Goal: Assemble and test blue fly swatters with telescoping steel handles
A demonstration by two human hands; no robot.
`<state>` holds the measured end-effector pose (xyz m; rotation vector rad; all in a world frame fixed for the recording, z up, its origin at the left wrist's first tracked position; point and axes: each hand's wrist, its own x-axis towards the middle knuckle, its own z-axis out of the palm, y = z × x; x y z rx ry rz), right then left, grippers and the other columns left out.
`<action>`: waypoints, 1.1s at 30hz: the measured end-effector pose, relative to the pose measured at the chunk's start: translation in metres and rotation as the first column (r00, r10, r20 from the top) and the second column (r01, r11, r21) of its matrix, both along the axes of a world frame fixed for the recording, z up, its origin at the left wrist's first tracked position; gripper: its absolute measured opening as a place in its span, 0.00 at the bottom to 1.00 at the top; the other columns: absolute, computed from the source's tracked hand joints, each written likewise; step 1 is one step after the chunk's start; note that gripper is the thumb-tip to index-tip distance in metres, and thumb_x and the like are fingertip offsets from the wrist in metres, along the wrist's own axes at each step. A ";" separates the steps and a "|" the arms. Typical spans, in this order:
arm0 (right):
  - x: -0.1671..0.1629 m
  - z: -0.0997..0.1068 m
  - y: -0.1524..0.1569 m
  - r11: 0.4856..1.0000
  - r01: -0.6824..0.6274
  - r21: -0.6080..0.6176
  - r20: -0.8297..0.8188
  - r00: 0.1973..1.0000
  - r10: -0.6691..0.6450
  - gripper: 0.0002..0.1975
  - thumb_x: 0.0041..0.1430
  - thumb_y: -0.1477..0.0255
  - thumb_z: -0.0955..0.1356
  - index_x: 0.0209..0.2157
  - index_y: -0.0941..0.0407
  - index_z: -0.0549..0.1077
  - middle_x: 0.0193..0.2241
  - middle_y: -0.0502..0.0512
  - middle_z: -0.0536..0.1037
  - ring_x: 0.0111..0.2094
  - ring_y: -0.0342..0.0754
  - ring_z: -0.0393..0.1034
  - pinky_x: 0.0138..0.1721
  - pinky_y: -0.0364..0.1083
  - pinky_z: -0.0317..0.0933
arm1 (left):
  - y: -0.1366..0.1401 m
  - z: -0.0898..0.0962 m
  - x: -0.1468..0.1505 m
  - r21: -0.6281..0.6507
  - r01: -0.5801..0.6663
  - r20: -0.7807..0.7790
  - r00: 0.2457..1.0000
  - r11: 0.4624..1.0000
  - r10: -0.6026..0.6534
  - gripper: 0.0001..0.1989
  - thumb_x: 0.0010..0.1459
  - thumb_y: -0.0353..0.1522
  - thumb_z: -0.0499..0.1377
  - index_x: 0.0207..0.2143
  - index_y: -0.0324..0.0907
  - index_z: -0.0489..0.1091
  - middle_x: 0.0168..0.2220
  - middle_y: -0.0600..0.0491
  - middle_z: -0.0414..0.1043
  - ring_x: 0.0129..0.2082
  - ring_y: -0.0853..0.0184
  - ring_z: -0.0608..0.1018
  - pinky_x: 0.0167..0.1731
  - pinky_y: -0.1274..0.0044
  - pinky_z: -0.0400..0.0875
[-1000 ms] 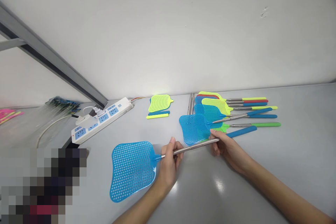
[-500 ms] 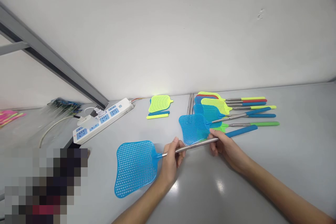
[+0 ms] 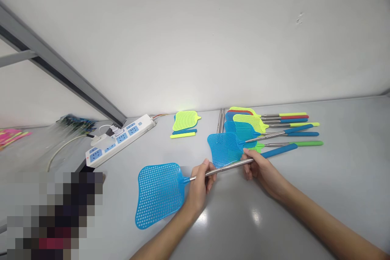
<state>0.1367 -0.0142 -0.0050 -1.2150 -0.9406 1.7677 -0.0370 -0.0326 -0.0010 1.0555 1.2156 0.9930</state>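
A blue fly swatter [image 3: 160, 193] with a metal rod and a blue grip is held slantwise above the table. My left hand [image 3: 199, 185] is closed round the rod near the perforated head. Farther along, my right hand [image 3: 258, 170] pinches the rod just ahead of the blue grip. Behind the rod lies another blue fly swatter [image 3: 224, 148], on top of a row of swatters in yellow, red, blue and green. The yellow swatter [image 3: 250, 124] is in the middle of that row, and the green grip [image 3: 309, 143] is at its near side.
Loose yellow swatter head [image 3: 186, 120] lies by the wall over a blue one, with a blue and a yellow grip [image 3: 183, 135] in front. Thin metal rods [image 3: 221, 121] lie beside the row. A power strip [image 3: 122, 140] with plugs is at left, near plastic-wrapped items [image 3: 74, 126].
Both hands keep the same hold on the blue fly swatter. Its head appears shifted slightly to the right; the view has also moved a little.
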 end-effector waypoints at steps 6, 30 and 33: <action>-0.001 0.002 0.001 1.000 0.011 -0.011 -0.020 1.000 -0.011 0.22 0.54 0.58 0.58 0.13 0.57 0.60 0.11 0.47 0.60 0.16 0.40 0.54 0.23 0.42 0.49 | 0.000 -0.001 -0.001 -0.013 0.014 -0.023 1.000 1.000 -0.015 0.23 0.55 0.44 0.42 0.16 0.39 0.58 0.08 0.60 0.47 0.11 0.75 0.52 0.14 0.81 0.45; -0.001 0.005 0.002 1.000 0.012 -0.008 -0.028 1.000 -0.012 0.23 0.55 0.59 0.57 0.12 0.57 0.61 0.10 0.48 0.60 0.15 0.40 0.53 0.21 0.42 0.47 | -0.002 0.006 0.002 -0.031 0.050 -0.128 0.990 0.998 -0.054 0.22 0.53 0.46 0.44 0.17 0.39 0.59 0.10 0.60 0.49 0.13 0.75 0.55 0.16 0.81 0.49; -0.001 0.005 0.001 1.000 0.015 -0.013 -0.037 0.999 -0.016 0.23 0.55 0.59 0.57 0.12 0.57 0.61 0.09 0.48 0.60 0.15 0.40 0.53 0.21 0.42 0.48 | -0.002 0.006 0.002 -0.038 0.050 -0.130 0.990 0.998 -0.055 0.23 0.53 0.46 0.44 0.17 0.39 0.59 0.10 0.60 0.49 0.13 0.75 0.55 0.16 0.80 0.49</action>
